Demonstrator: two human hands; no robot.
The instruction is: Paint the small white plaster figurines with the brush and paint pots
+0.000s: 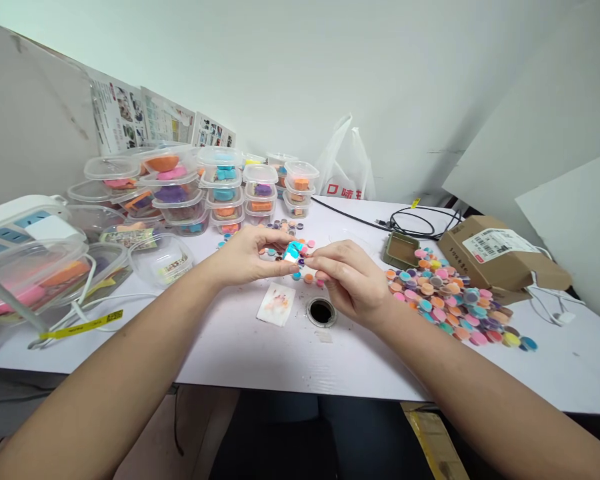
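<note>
Between the thumb and fingers of my left hand (245,257) is a small blue-and-white lump (293,251), held above the table. My right hand (353,280) is closed in a pinch at the lump's right side. Its fingertips are close against the lump, and whatever they grip is too small to make out. Small round colored pots (307,278) lie scattered under and behind both hands. Below the lump, a stained white tissue (276,305) lies flat on the white table (260,357).
Stacked clear tubs (225,177) with colored lumps fill the back left. A large heap of small pots (450,297) lies right, beside a cardboard box (490,250) and an olive tray (401,251). A round cable hole (321,311) opens before my right hand. Black cable (350,215) runs behind.
</note>
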